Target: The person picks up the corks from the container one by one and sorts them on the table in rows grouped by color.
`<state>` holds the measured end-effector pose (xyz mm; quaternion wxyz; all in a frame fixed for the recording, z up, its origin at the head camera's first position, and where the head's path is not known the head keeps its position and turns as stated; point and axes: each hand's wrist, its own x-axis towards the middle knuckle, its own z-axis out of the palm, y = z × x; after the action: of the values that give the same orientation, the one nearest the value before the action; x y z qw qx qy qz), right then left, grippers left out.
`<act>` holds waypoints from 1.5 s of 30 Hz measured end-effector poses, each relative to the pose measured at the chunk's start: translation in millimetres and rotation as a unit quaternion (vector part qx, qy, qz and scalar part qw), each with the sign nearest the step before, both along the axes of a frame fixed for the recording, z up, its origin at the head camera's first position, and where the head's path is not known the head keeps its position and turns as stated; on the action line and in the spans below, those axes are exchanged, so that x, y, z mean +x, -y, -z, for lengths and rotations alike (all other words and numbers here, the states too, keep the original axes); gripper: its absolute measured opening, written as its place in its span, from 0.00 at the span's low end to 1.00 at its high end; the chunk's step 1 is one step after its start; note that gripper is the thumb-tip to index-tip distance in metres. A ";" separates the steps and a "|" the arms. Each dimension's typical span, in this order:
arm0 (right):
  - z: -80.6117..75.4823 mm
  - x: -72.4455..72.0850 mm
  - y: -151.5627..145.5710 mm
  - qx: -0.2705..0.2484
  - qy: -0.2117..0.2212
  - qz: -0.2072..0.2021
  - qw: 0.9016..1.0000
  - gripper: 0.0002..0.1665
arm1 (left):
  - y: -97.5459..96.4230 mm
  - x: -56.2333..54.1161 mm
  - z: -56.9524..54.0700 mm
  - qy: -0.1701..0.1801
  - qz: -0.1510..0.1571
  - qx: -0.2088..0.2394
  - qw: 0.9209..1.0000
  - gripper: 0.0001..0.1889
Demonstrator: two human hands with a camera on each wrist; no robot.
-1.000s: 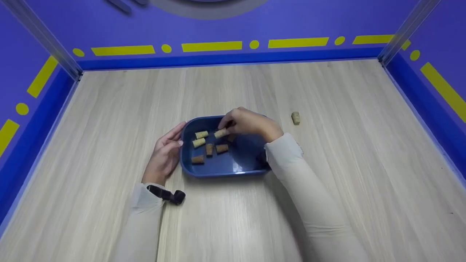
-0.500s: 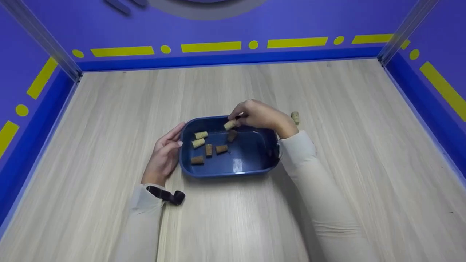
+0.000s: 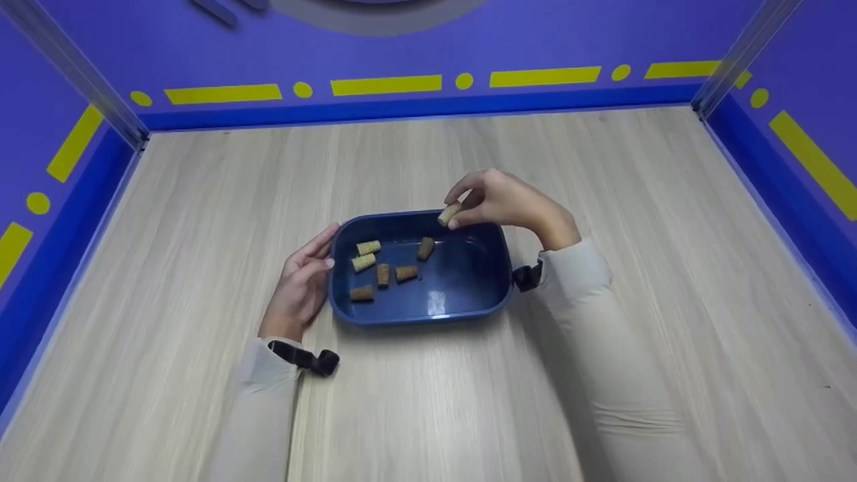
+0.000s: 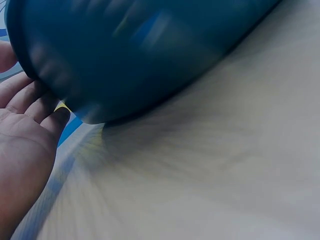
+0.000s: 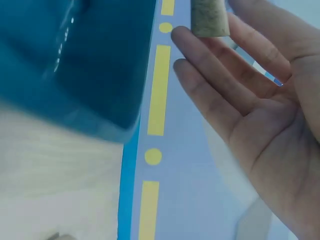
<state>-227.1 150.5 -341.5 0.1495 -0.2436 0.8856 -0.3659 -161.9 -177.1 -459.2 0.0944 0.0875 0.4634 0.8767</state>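
Note:
A dark blue plastic tub (image 3: 462, 288) stands on the table in the head view. Inside it lie two pale corks, one at the back left (image 3: 368, 248) and one just in front (image 3: 363, 262), and several brown corks (image 3: 406, 273). My left hand (image 3: 301, 288) touches the tub's left end from outside, its fingers lying along the wall. Between thumb and fingertips, my right hand (image 3: 512, 201) pinches a pale cork (image 3: 450, 213) over the tub's back rim. The right wrist view shows that cork (image 5: 210, 19) from below, other fingers spread away from it.
The tub rests on a wood-grain table (image 3: 415, 395). Blue-purple walls with a yellow dash pattern (image 3: 386, 84) stand around the back and sides. A black wrist camera (image 3: 325, 362) sits on the left wrist, another (image 3: 527, 275) on the right.
My right hand has lifted the pale cork from the tub and moved back and right to the rim. The loose cork on the table behind the tub's right is now hidden. My left hand stays put.

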 end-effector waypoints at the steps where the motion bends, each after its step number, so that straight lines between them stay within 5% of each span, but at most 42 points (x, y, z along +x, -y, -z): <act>1: 0.0 -0.2 -2.0 0.003 -0.003 0.005 1.000 0.20 | 0.0 -0.1 -0.1 -0.001 -0.001 -0.001 1.000 0.32; 23: 11.3 1.0 -65.1 -0.002 -0.017 0.056 0.998 0.10 | -0.5 0.1 -1.5 0.000 -0.001 -0.005 1.000 0.33; 33: 21.2 0.5 -97.3 -0.008 0.010 0.074 0.997 0.14 | -2.0 -0.7 -2.0 -0.003 -0.002 -0.002 1.000 0.33; 45: 35.4 -1.5 -121.9 0.032 -0.018 0.106 0.994 0.20 | -1.0 0.3 -2.6 0.009 -0.002 -0.005 1.000 0.34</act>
<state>-228.5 272.4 -376.8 0.1014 -0.1505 0.9203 -0.3465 -161.6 -176.1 -456.6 0.0973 0.0787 0.4669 0.8754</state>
